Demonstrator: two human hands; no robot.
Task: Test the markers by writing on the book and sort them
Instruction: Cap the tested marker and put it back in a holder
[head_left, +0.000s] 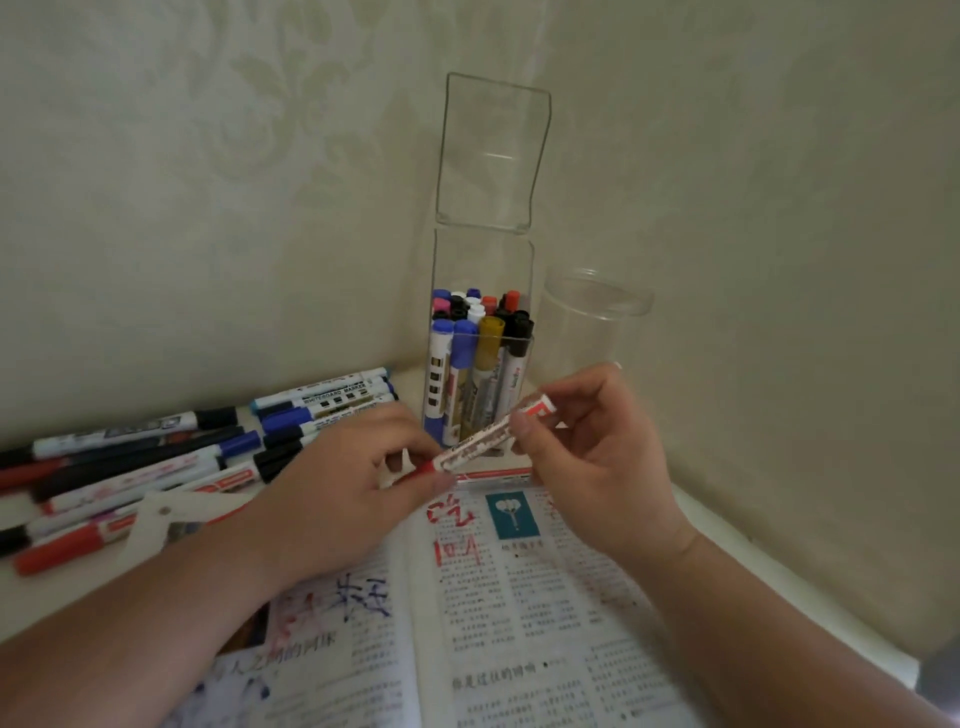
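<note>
left hand (332, 499): over the left page of the book, fingers (441, 482) pinch the lower red end of the red marker
right hand (597, 457): raised over the right page, fingers (520, 427) curl round the marker barrel near its upper red end
red marker (483, 436): held in the air between both hands, tilted, lower end left, just in front of the clear box
book (519, 597): open flat on the surface, printed pages, red scribbles near the top of the right page, red and blue scribbles on the left page
clear box (480, 374): upright in the wall corner, lid (488, 156) flipped up, full of markers standing on end
clear jar (592, 322): just right of the box
loose markers (156, 457): pile lying flat on the surface (52, 597), left of the book; blue, black and red caps
white object (166, 514): by the left forearm, cannot tell what it is
</note>
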